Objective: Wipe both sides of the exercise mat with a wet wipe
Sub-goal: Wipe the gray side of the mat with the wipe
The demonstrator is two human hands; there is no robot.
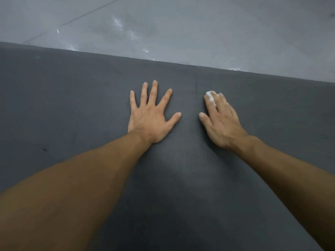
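Mat [72,105], dark grey and finely ribbed, fills the middle and bottom of the frame; its far edge slants from left down to right, ends unseen; left hand [151,117] lies flat, fingers spread; right hand [222,122] pinches a white wipe [210,95] against it.

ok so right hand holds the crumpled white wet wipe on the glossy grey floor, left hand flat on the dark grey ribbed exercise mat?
Not the floor: head view shows the right hand holding the crumpled white wet wipe on the dark grey ribbed exercise mat, short of the glossy grey floor. The left hand is flat on the mat.
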